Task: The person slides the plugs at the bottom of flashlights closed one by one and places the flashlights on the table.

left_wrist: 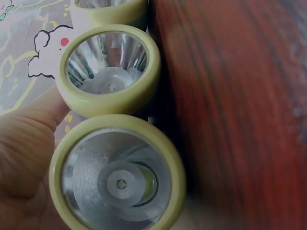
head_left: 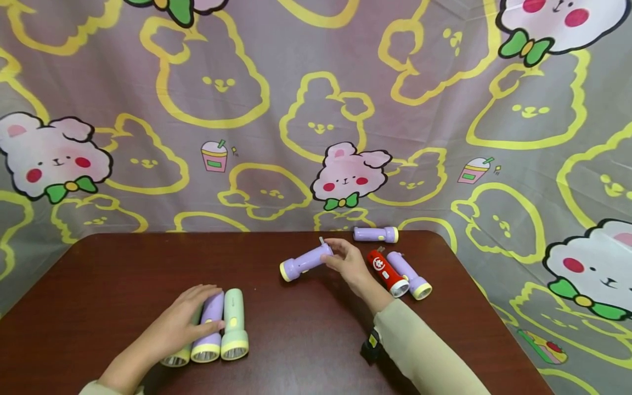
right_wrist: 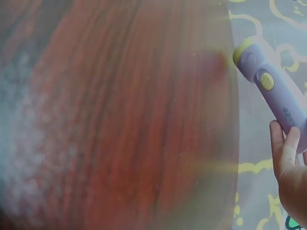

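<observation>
In the head view, my right hand (head_left: 349,264) grips a purple flashlight (head_left: 308,260) by its tail end, raised off the table, with its yellow-rimmed head pointing left. The right wrist view shows the same flashlight (right_wrist: 276,91) with a yellow switch and fingertips on its body. My left hand (head_left: 185,318) rests over a row of flashlights at the front left, its thumb lying across a purple flashlight (head_left: 207,345). A green flashlight (head_left: 234,321) lies beside it on the right. Another yellow-rimmed flashlight (head_left: 176,359) is mostly hidden under this hand. Reflector heads (left_wrist: 115,177) fill the left wrist view.
To the right of my right hand lie a red flashlight (head_left: 387,272) and a purple one (head_left: 410,274), side by side. Another purple flashlight (head_left: 375,235) lies at the table's back edge. A patterned curtain (head_left: 276,137) hangs behind the dark wooden table (head_left: 123,269).
</observation>
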### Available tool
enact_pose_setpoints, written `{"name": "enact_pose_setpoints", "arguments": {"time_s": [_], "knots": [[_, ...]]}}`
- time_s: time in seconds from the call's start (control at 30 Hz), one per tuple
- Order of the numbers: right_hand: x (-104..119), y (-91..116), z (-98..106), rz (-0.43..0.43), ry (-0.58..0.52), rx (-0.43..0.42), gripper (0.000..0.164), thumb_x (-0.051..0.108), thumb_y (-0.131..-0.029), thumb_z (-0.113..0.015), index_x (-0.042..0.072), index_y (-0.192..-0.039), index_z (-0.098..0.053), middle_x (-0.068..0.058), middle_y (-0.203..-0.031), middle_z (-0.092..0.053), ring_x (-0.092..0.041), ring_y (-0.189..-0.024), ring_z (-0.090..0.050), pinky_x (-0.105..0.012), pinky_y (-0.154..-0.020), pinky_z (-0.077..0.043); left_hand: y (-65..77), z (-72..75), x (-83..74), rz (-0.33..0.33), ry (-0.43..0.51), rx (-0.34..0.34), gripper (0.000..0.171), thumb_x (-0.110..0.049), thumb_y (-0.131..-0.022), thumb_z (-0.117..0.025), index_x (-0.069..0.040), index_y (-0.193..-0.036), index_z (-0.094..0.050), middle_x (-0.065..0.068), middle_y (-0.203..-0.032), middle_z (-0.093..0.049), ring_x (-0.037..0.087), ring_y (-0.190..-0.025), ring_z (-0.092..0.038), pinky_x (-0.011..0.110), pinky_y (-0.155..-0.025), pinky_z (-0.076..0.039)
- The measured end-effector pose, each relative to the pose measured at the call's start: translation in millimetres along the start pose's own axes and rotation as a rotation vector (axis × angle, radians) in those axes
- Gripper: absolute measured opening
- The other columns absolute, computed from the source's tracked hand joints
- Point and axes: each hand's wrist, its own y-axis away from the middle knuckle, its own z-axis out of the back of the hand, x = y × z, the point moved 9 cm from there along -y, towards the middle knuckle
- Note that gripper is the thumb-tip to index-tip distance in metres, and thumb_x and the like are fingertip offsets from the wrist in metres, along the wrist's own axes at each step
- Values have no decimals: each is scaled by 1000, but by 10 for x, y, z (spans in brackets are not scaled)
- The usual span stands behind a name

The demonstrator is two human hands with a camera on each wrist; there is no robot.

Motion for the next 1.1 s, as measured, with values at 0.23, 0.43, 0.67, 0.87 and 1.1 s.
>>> {"name": "enact_pose_setpoints", "arguments": {"time_s": [0.23, 0.43, 0.67, 0.87, 1.1], "knots": [[70, 70, -23, 39, -8, 46, 47, -7, -88, -67, -4, -133, -55, -6, -103, -66, -8, -82, -61, -20, -77, -54, 1, -6, -1, 5, 9, 6, 70, -42, -81, -80, 0, -133, -58, 24, -137, -56, 50, -133, -43, 69, -101, -39], [155, 157, -64, 94, 36, 101, 49, -6, -88, -68, -1, -135, -56, -18, -123, -65, -9, -90, -59, -20, -81, -52, 14, -13, -5, -4, 12, -5, 69, -40, -80, -81, 1, -131, -59, 24, -136, -58, 50, -131, -45, 68, -101, -40], [238, 248, -66, 131, 44, 132, 48, -5, -87, -69, 0, -134, -58, -22, -136, -59, -8, -101, -62, -21, -86, -53, 11, -18, -4, -7, 3, -6, 69, -41, -80, -81, 1, -131, -59, 24, -136, -57, 50, -131, -44, 68, -101, -39], [289, 324, -31, 110, 32, 108, 50, -3, -86, -71, -2, -134, -58, -19, -129, -64, -6, -96, -65, -22, -86, -54, 1, -8, -10, -19, -1, -15, 69, -39, -80, -81, 2, -131, -59, 24, -135, -58, 49, -130, -46, 67, -100, -40], [312, 405, 16, 80, 11, 83, 49, -3, -85, -72, -4, -133, -59, -10, -118, -70, -7, -95, -67, -22, -84, -55, -8, 0, -13, -17, 1, -14, 69, -39, -80, -81, 2, -131, -59, 24, -135, -58, 49, -130, -46, 67, -100, -40]]}}
